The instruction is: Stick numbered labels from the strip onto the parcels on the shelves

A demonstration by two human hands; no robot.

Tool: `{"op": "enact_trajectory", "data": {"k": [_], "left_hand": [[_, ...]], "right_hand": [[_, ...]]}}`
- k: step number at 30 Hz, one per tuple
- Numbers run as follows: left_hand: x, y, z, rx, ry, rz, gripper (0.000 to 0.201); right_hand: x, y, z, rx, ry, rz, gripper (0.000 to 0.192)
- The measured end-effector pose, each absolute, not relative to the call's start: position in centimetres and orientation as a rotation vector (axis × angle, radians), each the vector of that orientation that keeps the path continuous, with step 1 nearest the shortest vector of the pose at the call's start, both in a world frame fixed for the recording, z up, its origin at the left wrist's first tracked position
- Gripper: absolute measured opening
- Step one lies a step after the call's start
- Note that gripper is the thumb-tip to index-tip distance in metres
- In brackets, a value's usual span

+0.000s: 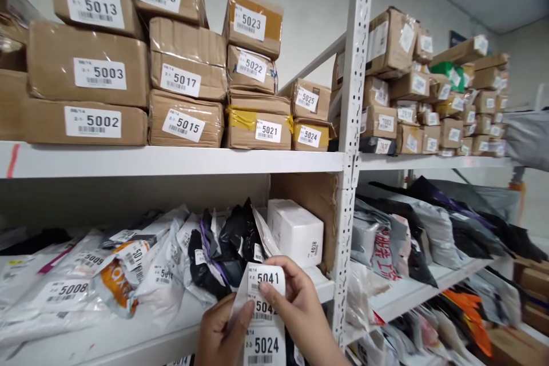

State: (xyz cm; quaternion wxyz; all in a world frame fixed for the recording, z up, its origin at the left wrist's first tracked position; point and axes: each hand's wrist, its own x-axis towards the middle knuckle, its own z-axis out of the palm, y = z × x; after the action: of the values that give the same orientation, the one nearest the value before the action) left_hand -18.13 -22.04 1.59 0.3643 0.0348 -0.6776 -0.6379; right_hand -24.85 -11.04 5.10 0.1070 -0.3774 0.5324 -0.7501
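Observation:
A strip of white barcode labels (265, 314) hangs at the bottom centre, reading 5041 at the top and 5024 lower down. My left hand (223, 334) pinches the strip's left edge. My right hand (302, 311) holds the strip from the right, its fingers curled over the 5041 label and the thumb on the label below. Just behind the hands, on the lower shelf (128, 337), lie black poly bags (223, 246) and a white box (295, 231) marked 4038.
The upper shelf (171, 160) carries numbered cardboard boxes such as 5002 (86, 123), 5015 (185, 123) and 5021 (259, 123). A white perforated upright (352, 143) splits the racks. White parcels (64, 291) lie lower left, grey and black bags (429, 229) on the right shelves.

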Motion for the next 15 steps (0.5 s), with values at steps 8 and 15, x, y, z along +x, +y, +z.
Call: {"op": "enact_trajectory", "data": {"k": [8, 15], "left_hand": [[-19.4, -22.5, -1.1, 0.082, -1.771, -1.473, 0.032], [-19.3, -23.7, -1.0, 0.335, -1.595, -1.561, 0.041]], "right_hand": [[-26.5, -10.1, 0.6, -0.573, 1.072, -2.555, 0.027], [-27.0, -7.1, -1.0, -0.481, 1.146, -2.591, 0.025]]}}
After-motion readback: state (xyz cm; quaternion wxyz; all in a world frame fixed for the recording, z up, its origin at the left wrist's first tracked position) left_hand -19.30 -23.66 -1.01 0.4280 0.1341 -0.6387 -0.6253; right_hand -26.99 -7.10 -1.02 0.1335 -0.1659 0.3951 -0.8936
